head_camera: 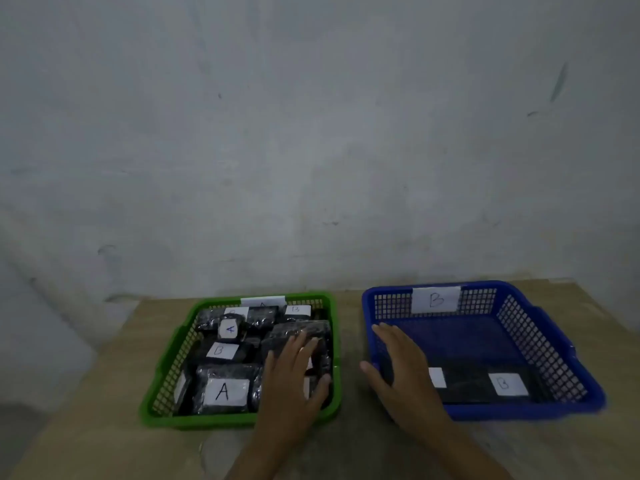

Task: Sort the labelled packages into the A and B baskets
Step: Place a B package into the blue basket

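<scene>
Grey plaster wall is seen behind a wooden worktop on which 2 baskets are set side by side. Most of the packages are piled in the green basket, marked A at its far wall, with A and B labels mixed; a large A package lies at the near edge and a B package just behind it. In the blue basket, marked B, 2 dark packages are laid at the near side, one labelled B package. The left hand is laid flat with straight fingers on a black wrapped package at the right of the green basket, nothing being gripped. The right hand is spread over the near left wall of the blue basket, relaxed and holding nothing. The packages appear light, wrapped in glossy, probably slippery film, so hold is best taken across the short sides rather than by the label.
</scene>
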Available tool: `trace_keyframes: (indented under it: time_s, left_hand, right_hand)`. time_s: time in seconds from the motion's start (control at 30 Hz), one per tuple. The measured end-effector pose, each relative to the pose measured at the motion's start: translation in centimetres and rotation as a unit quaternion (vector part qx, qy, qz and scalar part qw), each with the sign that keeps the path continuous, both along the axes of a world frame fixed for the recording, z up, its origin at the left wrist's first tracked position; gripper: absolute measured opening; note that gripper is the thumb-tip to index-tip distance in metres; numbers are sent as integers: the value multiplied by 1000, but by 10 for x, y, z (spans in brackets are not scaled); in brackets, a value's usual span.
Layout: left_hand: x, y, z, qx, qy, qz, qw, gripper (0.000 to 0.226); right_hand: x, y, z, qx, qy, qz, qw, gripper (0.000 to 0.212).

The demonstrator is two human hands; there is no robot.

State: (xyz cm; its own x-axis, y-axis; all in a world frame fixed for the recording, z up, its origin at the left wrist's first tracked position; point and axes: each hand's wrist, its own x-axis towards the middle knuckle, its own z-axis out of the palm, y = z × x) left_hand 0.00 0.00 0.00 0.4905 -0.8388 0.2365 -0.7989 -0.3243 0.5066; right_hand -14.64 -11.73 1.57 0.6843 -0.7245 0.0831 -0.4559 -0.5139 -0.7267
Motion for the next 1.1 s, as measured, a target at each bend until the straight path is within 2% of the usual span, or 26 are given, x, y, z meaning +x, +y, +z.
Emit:
trace_keyframes:
  time_s: [0.03,0.1,0.2,0.27,0.4,0.47,0.6,0.73,0.83,0.93,1.03,1.1]
  left_hand:
    - [2,5,4,15,15,14,1000,66]
    - [8,13,-3,29,-7,43,999,67]
    - [23,33,-18,59,-39,48,996,50]
    - [35,44,-26,75,-44,59,995,44]
    - [63,59,-32,47,-60,90,993,53]
    - [78,65,-33,37,-58,110,992,50]
    - [104,77,-44,59,-53,125,989,50]
    - [120,81,-47,110,-55,99,987,48]
    - [124,76,-45,81,-75,86,990,47]
    - [125,58,-34,57,-81,45,994,46]
    - [121,33,-20,54,-35,3,998,49]
    - [119,17,-15,74,16,-17,997,52]
  right_hand:
    - [3,3,-2,3,-2,4,1000,59]
    - [10,7,-12,5,-6,11,1000,62]
    - [21,20,-21,7,-11,25,1000,75]
    - [29,26,-22,-9,-20,21,1000,70]
    - [51,40,-31,5,-3,31,1000,73]
    - [63,47,-35,4,8,35,999,74]
    - [82,57,-37,15,26,14,999,53]
    - [97,60,-44,8,48,5,999,61]
    - [109,54,-46,3,40,-51,998,46]
    - [120,45,-45,-6,26,-111,993,48]
    - [125,43,-48,20,28,-133,991,54]
    - [127,43,-52,4,37,-133,990,58]
